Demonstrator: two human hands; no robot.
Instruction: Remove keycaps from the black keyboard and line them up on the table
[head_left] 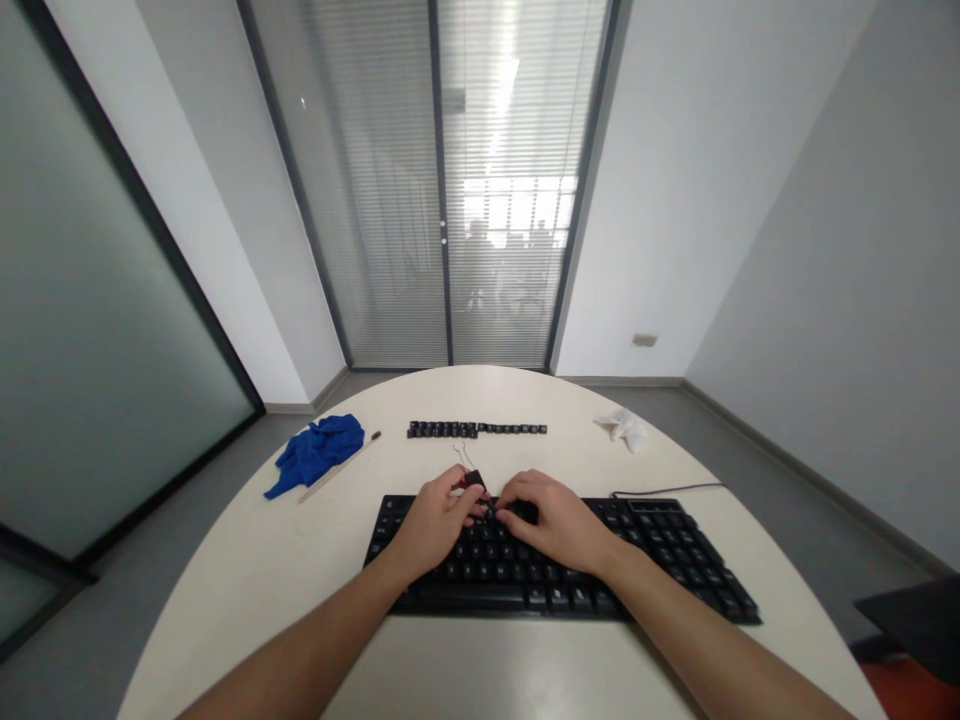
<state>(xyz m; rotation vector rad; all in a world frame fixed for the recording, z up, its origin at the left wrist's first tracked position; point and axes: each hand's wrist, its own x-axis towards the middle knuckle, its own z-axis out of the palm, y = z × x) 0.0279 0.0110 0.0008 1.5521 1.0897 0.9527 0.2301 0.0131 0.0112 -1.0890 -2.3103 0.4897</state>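
Note:
A black wire keycap puller (pixel 474 479) is in my left hand (pixel 437 518), pinched between thumb and fingers, its two thin wires pointing away from me. My left hand is over the upper left part of a black keyboard (pixel 480 597). My right hand (pixel 556 520) is close beside it, over the upper keys, fingers curled and thumb drawn in. Its fingertips nearly meet those of my left hand; whatever lies between them is too small and dark to make out. Both hands cover some of the keys.
Loose black keycaps (pixel 442 430) stand in rows beyond the keyboard. A blue cloth (pixel 319 452) and a thin brush (pixel 340 467) lie at the left. Crumpled white tissue (pixel 624 428) is at the far right. The keyboard cable (pixel 667 491) runs off the round table's (pixel 247 580) right edge.

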